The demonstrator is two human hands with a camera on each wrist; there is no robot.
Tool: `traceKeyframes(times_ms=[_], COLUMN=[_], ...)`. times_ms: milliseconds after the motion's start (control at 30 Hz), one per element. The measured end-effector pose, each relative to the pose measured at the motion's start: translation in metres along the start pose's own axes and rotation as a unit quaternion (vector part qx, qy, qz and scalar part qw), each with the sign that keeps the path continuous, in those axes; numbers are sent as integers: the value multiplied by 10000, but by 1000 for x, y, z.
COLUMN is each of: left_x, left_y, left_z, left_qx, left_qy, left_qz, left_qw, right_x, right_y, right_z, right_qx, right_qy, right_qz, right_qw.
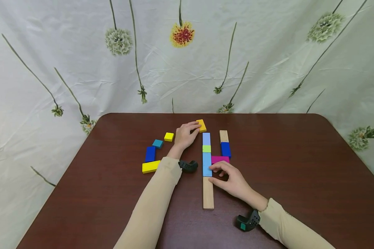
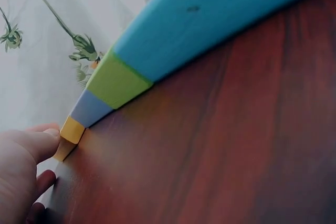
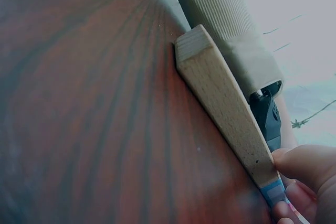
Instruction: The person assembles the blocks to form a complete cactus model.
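Observation:
My left hand point(image 1: 186, 135) is at the far end of a row of blocks, its fingertips pinching an orange-yellow block point(image 1: 201, 126). That block stands just beyond a periwinkle block point(image 1: 206, 138), followed by a green block point(image 1: 206, 148), a light blue block point(image 1: 207, 162) and a long wooden block point(image 1: 208, 193). With thumb and fingers spread, my right hand point(image 1: 233, 180) touches the row's right side: the thumb is at the wooden block point(image 3: 226, 103), the fingertips at the light blue one. A magenta block point(image 1: 220, 159) juts out from the row above the right fingers.
Beyond the magenta block, a dark blue block point(image 1: 225, 150) and a small wooden block point(image 1: 223, 136) continue away. Left of the left arm lie a yellow block point(image 1: 151, 167), dark blue block point(image 1: 150, 154), teal block point(image 1: 157, 143) and small yellow block point(image 1: 169, 137) on the brown table point(image 1: 96, 207).

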State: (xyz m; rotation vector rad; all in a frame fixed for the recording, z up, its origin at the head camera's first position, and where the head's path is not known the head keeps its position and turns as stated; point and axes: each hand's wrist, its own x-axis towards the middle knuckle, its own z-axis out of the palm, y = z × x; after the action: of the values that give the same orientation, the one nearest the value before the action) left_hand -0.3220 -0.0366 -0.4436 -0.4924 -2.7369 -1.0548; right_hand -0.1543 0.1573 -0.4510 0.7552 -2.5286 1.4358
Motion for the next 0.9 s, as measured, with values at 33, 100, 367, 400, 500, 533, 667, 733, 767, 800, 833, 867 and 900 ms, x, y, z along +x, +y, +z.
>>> traceKeyframes(times_ms=[33,100,367,400,500,533,667,733,767,800,833,867,900], left_x=[0,1,5,5,5,5,3,3,2,2,2,2,1], left_y=[0,0,-3,-3,-2,-2,0,0,0,0,0,0,0], left_z=[0,0,3,3,3,3,3,3,3,3,3,3,3], left_qx=[6,-12,-2,-13,-43,-65,-266,-373,-415,-442,-465,-484,-495], left_qy=[-19,-52,-212,-214,-217,-217,-235,-251,-257,-270,-269,-267,-269], left_qz=[14,45,138,149,228,260,298,262,242,212,206,203,195], left_qw=[10000,10000,9997,9997,9995,9994,9989,9986,9985,9984,9983,9983,9982], right_x=[0,0,0,0,0,1,1,1,1,1,2,2,2], right_y=[0,0,-2,-2,-2,-8,-14,-18,-18,-18,-23,-29,-34], right_z=[0,0,-2,-1,-1,-2,-3,-4,-4,-3,-5,-6,-8], right_qx=[1,2,6,-5,13,6,-19,-27,-15,3,9,19,14], right_qy=[-4,-13,-16,-23,-4,-2,-10,-20,-17,-20,-21,-26,-33], right_qz=[4,18,45,51,90,99,157,174,169,174,171,168,161], right_qw=[10000,10000,10000,10000,10000,10000,9999,9998,9999,9998,9999,9999,9999])
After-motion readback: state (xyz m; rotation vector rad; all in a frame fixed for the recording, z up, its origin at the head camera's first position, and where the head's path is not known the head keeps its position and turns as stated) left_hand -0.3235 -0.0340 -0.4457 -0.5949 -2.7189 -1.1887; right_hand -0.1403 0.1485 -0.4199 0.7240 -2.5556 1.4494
